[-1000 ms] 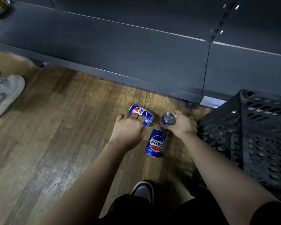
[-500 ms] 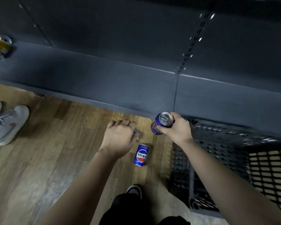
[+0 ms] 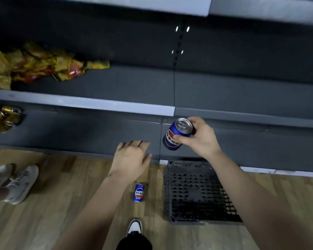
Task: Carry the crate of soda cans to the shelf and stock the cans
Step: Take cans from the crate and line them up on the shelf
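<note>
Two blue cans show in the head view. Your right hand (image 3: 201, 137) grips the first can (image 3: 175, 136) around its upper part and holds it tilted in the air, in front of the grey shelf (image 3: 134, 87). Your left hand (image 3: 132, 157) is spread palm down with straight fingers and holds nothing. The second can (image 3: 139, 193) lies on the wooden floor (image 3: 52, 204), near the dark crate (image 3: 193, 193). Yellow snack bags (image 3: 34, 65) lie on the shelf at the left.

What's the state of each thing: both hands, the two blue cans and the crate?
Held can: tilted, in the air.
Right hand: grips that can.
Floor can: lying on its side.
Left hand: fingers straight, holds nothing.
Crate: on the floor, no cans visible inside.
</note>
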